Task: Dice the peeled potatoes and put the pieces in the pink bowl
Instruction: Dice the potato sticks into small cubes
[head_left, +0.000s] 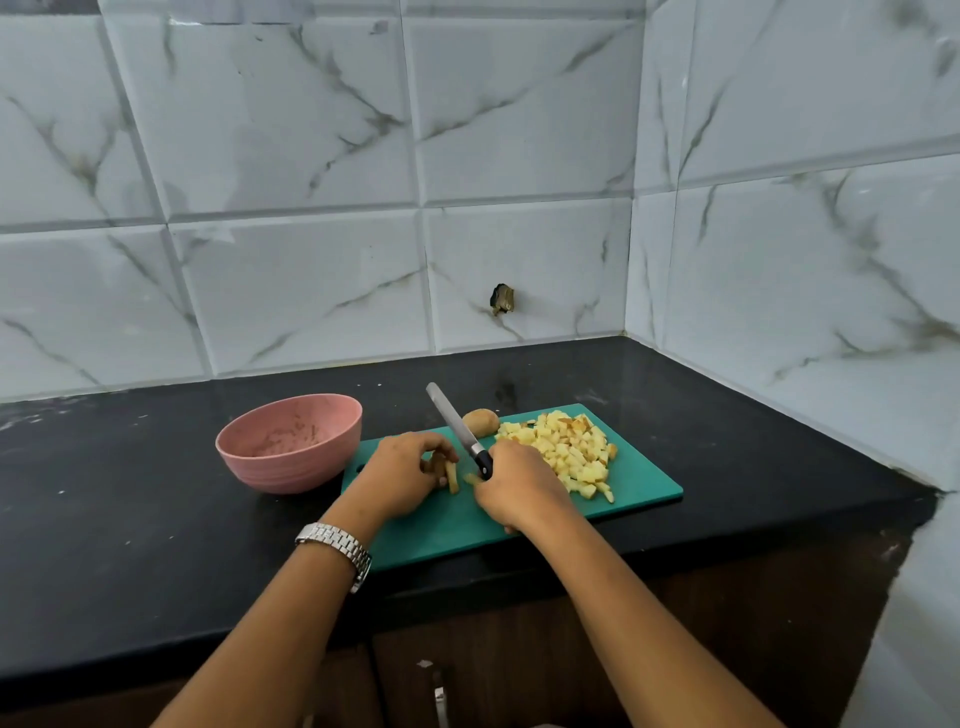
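1. Potato strips (451, 473) lie mid-way along the green cutting board (457, 525), pinched by the left hand's (400, 480) curled fingers.
2. The right hand (519, 488) grips a knife (457, 428), its blade angled up over the board.
3. Diced potato (566, 454) is heaped on the board's right half, and a whole potato (480, 422) sits at its far edge.
4. The pink bowl (280, 467) sits on the black bench (130, 493), just left of the board.

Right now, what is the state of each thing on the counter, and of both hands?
left hand: pinches the potato strips.
right hand: grips the knife handle.
knife: blade raised off the green board.
potato strips: on the board, not yet diced.
diced potato: heaped on the board.
whole potato: uncut, at the board's far edge.
pink bowl: upright, no dice inside.
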